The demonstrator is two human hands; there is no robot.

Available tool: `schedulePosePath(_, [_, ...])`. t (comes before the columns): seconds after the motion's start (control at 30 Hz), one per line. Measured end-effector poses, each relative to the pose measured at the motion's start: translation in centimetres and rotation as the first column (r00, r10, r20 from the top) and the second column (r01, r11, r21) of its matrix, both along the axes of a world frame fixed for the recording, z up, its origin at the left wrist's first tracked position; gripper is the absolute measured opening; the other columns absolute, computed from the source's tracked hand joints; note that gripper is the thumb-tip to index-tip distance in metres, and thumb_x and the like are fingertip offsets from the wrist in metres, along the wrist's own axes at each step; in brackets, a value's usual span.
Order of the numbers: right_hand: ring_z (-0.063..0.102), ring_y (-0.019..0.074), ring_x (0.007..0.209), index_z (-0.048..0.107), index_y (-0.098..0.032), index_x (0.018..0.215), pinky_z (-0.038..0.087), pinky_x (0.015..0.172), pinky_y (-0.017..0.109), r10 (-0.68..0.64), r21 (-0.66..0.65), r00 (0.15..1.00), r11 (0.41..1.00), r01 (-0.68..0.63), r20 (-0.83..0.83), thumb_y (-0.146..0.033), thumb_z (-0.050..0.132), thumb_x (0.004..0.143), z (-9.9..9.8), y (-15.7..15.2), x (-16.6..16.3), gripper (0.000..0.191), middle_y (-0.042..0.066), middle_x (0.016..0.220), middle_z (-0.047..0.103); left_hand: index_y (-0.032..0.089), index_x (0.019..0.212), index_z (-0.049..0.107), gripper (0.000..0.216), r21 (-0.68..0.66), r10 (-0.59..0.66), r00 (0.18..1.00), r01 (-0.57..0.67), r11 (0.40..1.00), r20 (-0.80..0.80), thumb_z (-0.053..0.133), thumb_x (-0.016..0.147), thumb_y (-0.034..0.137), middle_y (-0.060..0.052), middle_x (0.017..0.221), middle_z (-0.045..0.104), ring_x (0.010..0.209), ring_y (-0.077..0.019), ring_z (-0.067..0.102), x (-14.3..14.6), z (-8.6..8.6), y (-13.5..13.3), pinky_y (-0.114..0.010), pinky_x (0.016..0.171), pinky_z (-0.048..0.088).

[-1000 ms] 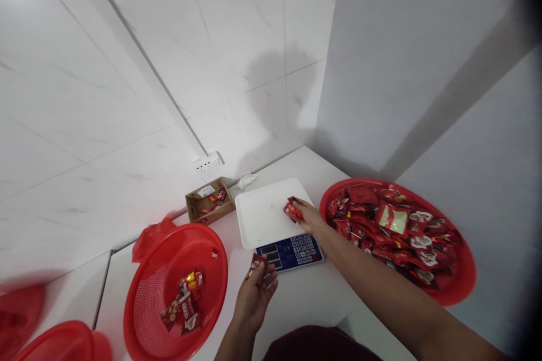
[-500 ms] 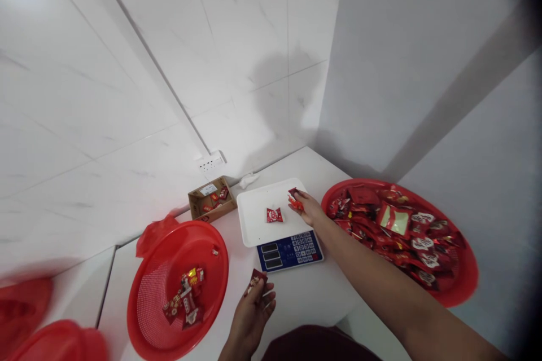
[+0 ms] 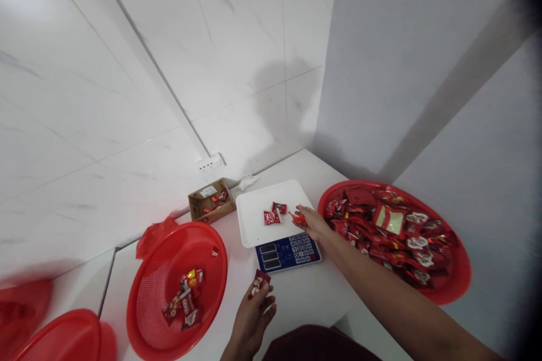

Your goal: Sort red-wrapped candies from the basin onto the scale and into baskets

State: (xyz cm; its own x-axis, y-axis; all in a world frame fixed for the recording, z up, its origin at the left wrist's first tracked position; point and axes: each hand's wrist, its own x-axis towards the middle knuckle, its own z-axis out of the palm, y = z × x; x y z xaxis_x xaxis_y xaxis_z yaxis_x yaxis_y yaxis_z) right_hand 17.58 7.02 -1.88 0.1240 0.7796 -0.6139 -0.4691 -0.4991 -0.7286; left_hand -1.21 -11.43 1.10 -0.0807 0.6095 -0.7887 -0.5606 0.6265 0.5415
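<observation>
My left hand [image 3: 253, 316] is closed on a dark red candy packet [image 3: 259, 282], held in front of the scale's keypad panel [image 3: 288, 251]. Over the right side of the white weighing tray [image 3: 254, 231], my right hand [image 3: 311, 222] pinches a small orange-red wrapped candy [image 3: 298, 218]. Two wrapped candies lie on the tray: a red one with white print [image 3: 271, 217] and, touching or just behind it, a darker red one [image 3: 279, 207]. The scale's displays look dark.
On the right, a red basket [image 3: 459, 287] is heaped with red packets. A red basket [image 3: 134, 299] on the left holds several mixed candies. Behind it stands a small cardboard box [image 3: 215, 214] with candies, near a wall socket [image 3: 210, 164]. More red baskets [image 3: 63, 338] are at lower left.
The darker red candy has left my right hand and now lies on the tray beside the first one. My right hand has shifted slightly down, still pinching the orange-red candy. My left hand barely moved.
</observation>
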Motion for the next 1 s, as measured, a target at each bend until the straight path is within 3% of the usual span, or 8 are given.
schedulePosePath(0.1, [0.059, 0.0114, 0.076, 0.053, -0.020, 0.078, 0.057, 0.067, 0.027, 0.002, -0.011, 1.000, 1.000, -0.002, -0.031, -0.025, 0.052, 0.082, 0.1, -1.2, 0.2, 0.006, 0.003, 0.087, 0.059, 0.018, 0.088, 0.061, 0.030, 0.011, -0.034, 0.999, 0.034, 0.999, 0.003, 0.074, 0.062, 0.025, -0.001, 0.084, 0.059, 0.063, -0.0077, 0.055, 0.3, -0.4, -0.5, -0.021, 0.060, 0.045])
schedulePosePath(0.2, [0.053, 0.0169, 0.102, 0.054, -0.024, 0.092, 0.055, 0.076, 0.033, 0.058, 0.037, 0.998, 0.998, -0.058, -0.024, -0.033, 0.053, 0.081, 1.0, -1.5, 0.1, 0.015, 0.005, 0.112, 0.055, 0.018, 0.088, 0.060, 0.030, 0.006, -0.064, 0.998, 0.064, 0.998, 0.004, 0.073, 0.063, 0.029, -0.001, 0.085, 0.057, 0.065, -0.0078, 0.053, 0.5, -0.2, -0.7, -0.021, 0.061, 0.045])
schedulePosePath(0.37, [0.037, 0.0211, 0.123, 0.046, -0.025, 0.116, 0.046, 0.088, 0.037, 0.185, 0.127, 0.957, 0.968, -0.217, 0.224, -0.039, 0.049, 0.081, 1.7, -2.6, 0.7, 0.038, 0.008, 0.135, 0.038, 0.018, 0.087, 0.060, 0.034, 0.005, -0.067, 0.997, 0.067, 0.998, -0.033, 0.065, 0.068, 0.045, -0.002, 0.086, 0.055, 0.066, -0.0086, 0.052, 1.2, 0.9, -0.4, -0.022, 0.060, 0.044])
schedulePosePath(0.6, [0.059, 0.0168, 0.085, 0.052, -0.016, 0.108, 0.049, 0.071, 0.029, 0.418, 0.087, 0.849, 0.880, -0.466, 0.323, -0.036, 0.055, 0.075, -0.7, -9.5, 2.4, 0.039, 0.008, 0.099, 0.059, 0.017, 0.090, 0.059, 0.037, 0.032, -0.156, 0.985, 0.158, 0.987, -0.067, 0.061, 0.069, 0.048, -0.002, 0.082, 0.057, 0.062, -0.0079, 0.051, 2.3, 0.7, -0.6, -0.023, 0.061, 0.043])
schedulePosePath(0.73, [0.059, 0.0138, 0.072, 0.055, -0.016, 0.103, 0.046, 0.060, 0.025, 0.686, 0.066, 0.691, 0.698, -0.713, 0.228, -0.038, 0.060, 0.070, -0.4, -14.3, 2.2, 0.041, 0.004, 0.085, 0.062, 0.016, 0.082, 0.056, 0.037, 0.117, -0.409, 0.894, 0.432, 0.894, -0.183, 0.060, 0.068, 0.050, -0.002, 0.074, 0.060, 0.054, -0.0064, 0.048, 3.3, 0.0, -1.0, -0.019, 0.048, 0.032])
schedulePosePath(0.83, [0.057, 0.0120, 0.064, 0.058, -0.015, 0.083, 0.043, 0.055, 0.023, 0.798, 0.102, 0.570, 0.562, -0.821, 0.197, -0.038, 0.060, 0.068, 0.6, -16.4, 1.7, 0.028, 0.002, 0.073, 0.062, 0.016, 0.073, 0.052, 0.040, 0.159, -0.524, 0.822, 0.561, 0.812, -0.224, 0.060, 0.065, 0.055, 0.000, 0.065, 0.057, 0.048, -0.0060, 0.045, 4.3, -0.4, -1.2, -0.020, 0.044, 0.029])
schedulePosePath(0.9, [0.054, 0.0107, 0.058, 0.055, -0.015, 0.070, 0.041, 0.054, 0.022, 0.799, 0.105, 0.560, 0.551, -0.828, 0.219, -0.036, 0.060, 0.068, 1.0, -16.9, 1.7, 0.022, 0.000, 0.064, 0.059, 0.017, 0.071, 0.050, 0.043, 0.152, -0.548, 0.804, 0.587, 0.795, -0.233, 0.061, 0.062, 0.057, 0.002, 0.062, 0.054, 0.048, -0.0066, 0.046, 4.9, -0.6, -1.3, -0.021, 0.045, 0.031])
schedulePosePath(1.0, [0.051, 0.0099, 0.053, 0.051, -0.016, 0.065, 0.038, 0.051, 0.022, 0.739, 0.075, 0.625, 0.629, -0.774, 0.250, -0.034, 0.059, 0.066, 1.1, -16.6, 2.0, 0.020, -0.002, 0.058, 0.056, 0.017, 0.075, 0.051, 0.046, 0.136, -0.509, 0.832, 0.543, 0.829, -0.220, 0.064, 0.059, 0.058, 0.001, 0.070, 0.057, 0.055, -0.0078, 0.050, 5.5, -0.8, -1.4, -0.022, 0.052, 0.038])
